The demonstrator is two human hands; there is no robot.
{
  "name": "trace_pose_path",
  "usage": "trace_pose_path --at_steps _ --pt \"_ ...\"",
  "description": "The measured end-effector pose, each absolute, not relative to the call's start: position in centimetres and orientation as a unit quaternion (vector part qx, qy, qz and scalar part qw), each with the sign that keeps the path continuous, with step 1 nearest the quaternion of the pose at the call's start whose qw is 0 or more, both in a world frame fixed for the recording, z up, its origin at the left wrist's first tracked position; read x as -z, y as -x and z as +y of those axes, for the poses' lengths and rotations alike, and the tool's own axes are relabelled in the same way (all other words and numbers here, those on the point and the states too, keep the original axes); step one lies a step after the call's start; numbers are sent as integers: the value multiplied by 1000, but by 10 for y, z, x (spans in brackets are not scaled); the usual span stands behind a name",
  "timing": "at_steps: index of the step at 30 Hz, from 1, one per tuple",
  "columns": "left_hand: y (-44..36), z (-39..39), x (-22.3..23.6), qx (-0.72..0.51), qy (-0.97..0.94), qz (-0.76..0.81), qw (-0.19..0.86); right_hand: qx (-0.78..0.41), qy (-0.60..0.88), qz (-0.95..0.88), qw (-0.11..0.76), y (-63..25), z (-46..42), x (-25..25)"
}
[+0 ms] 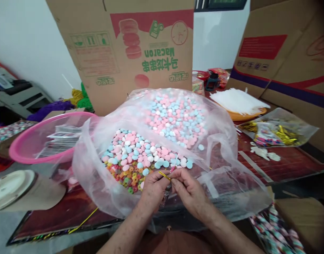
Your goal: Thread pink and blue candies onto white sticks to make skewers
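Note:
My left hand point(154, 188) and my right hand point(187, 189) meet at the front of a big clear plastic bag point(87, 183). Both are closed, fingertips pinching a gold twist tie point(164, 175) between them. Under the fingers hangs a small patterned item point(164, 200), mostly hidden, with a bit of pink at its top. Just beyond my hands, pink, blue and white candies point(140, 151) lie in the open bag. Small ring-shaped candies point(132, 179) in several colours sit at its near left side.
A pink basket point(17, 148) holding flat packets and a lidded tub point(42, 192) stand on the left. Behind the bag rises a cardboard box point(98, 81). To the right are white sticks point(236, 100) on an orange tray and a bag of gold ties point(283, 132).

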State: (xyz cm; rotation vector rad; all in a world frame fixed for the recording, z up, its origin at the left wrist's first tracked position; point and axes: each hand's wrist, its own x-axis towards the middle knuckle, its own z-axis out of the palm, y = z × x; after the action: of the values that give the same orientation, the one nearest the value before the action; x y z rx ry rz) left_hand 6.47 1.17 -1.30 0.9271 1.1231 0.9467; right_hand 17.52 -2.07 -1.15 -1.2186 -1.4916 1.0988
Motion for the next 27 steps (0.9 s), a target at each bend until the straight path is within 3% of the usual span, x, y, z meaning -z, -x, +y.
trace_pose_path --at_steps 6,10,15,18,21,24,27 --pt "-44 4 21 -403 -396 430 704 -547 477 -511 460 -169 -14 28" --pt "-38 3 25 -400 -340 437 731 -511 493 -534 459 -164 -13 29" --pt "-31 1 24 -408 -428 420 688 -380 539 -621 424 -162 -11 33" --pt "-28 0 22 -444 -418 413 676 -413 547 -576 445 -162 -14 35" --pt "-24 0 18 -394 -329 390 765 -489 488 -588 420 -168 -17 22" --pt "-19 -1 14 -289 -261 336 858 -479 380 -709 352 -180 -16 -3" --pt "-19 -3 13 -272 -225 277 894 -540 312 -720 305 -187 -12 -18"
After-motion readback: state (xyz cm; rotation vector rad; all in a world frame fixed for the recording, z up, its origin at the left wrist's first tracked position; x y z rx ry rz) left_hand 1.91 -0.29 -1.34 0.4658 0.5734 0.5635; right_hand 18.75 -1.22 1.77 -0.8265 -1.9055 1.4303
